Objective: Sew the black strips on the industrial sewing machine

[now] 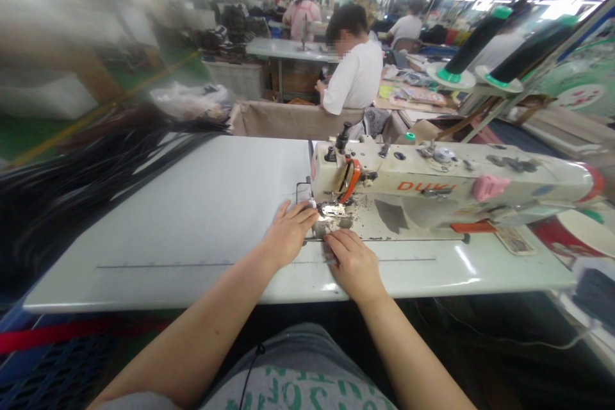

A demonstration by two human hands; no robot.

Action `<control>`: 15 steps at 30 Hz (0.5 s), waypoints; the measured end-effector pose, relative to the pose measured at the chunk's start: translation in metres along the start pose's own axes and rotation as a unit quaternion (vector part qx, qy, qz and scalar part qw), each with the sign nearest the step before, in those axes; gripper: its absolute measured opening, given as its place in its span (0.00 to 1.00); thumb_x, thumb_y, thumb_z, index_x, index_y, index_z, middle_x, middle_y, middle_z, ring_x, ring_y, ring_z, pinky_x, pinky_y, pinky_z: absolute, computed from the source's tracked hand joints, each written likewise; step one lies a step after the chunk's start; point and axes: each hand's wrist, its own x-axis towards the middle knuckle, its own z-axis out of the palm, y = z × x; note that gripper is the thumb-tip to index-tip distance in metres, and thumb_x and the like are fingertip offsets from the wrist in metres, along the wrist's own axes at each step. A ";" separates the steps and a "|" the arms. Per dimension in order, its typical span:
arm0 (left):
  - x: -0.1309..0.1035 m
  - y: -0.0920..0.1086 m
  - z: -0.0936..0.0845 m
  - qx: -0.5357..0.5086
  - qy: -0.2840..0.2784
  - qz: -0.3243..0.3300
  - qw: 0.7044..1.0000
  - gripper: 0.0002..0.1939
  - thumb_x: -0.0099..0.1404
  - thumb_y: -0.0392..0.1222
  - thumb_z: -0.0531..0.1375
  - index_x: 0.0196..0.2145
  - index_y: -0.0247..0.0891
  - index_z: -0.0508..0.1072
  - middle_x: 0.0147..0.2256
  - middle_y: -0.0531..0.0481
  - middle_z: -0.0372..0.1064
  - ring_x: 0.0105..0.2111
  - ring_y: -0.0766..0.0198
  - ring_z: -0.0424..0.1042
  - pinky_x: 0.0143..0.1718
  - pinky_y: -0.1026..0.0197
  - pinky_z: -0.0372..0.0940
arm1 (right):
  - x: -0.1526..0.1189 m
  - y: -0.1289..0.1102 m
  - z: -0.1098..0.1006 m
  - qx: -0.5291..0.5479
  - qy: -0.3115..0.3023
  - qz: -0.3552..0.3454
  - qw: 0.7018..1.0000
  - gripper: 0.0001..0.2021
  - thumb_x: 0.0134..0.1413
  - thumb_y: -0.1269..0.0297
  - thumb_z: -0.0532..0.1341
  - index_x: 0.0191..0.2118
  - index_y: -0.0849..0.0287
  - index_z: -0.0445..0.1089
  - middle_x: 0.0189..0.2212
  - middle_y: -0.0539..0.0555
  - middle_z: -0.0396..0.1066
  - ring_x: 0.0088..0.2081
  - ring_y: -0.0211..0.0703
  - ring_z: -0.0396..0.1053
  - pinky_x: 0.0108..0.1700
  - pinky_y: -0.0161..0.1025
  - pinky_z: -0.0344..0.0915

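A cream sewing machine [379, 173] with an orange lever stands on a pale table [202, 205]. My left hand [291, 230] lies just left of its metal needle plate [334, 210], fingers stretched toward the needle area and the first finger apart from the others. By the fingertips is a small white piece [311, 204], whose kind I cannot make out. On the near side of the plate, my right hand [354, 262] rests with its fingers bent and pressed together at the machine bed's edge. Whatever is under those fingertips is hidden.
Long black strips [62, 205] hang over the table's left end. Beyond the table is a fabric-lined bin [283, 120], and a person in a white shirt [353, 77] works behind it. Black thread cones [473, 45] stand at right. A blue crate [62, 365] sits low left.
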 end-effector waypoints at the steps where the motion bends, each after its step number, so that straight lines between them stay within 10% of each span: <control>1: 0.000 0.000 0.000 0.001 -0.001 -0.001 1.000 0.29 0.70 0.29 0.51 0.65 0.46 0.67 0.66 0.48 0.65 0.71 0.56 0.54 0.74 0.38 0.42 | 0.000 0.000 0.000 0.001 -0.001 0.000 1.000 0.17 0.58 0.77 0.60 0.50 0.58 0.77 0.47 0.59 0.79 0.53 0.53 0.72 0.59 0.48 0.72; 15: 0.009 -0.012 0.007 -0.074 0.040 -0.010 0.996 0.23 0.70 0.32 0.54 0.59 0.43 0.74 0.62 0.45 0.68 0.68 0.53 0.59 0.71 0.41 0.55 | 0.001 0.000 0.000 0.013 -0.013 0.017 1.000 0.16 0.57 0.76 0.60 0.49 0.58 0.76 0.47 0.58 0.78 0.52 0.52 0.71 0.58 0.47 0.71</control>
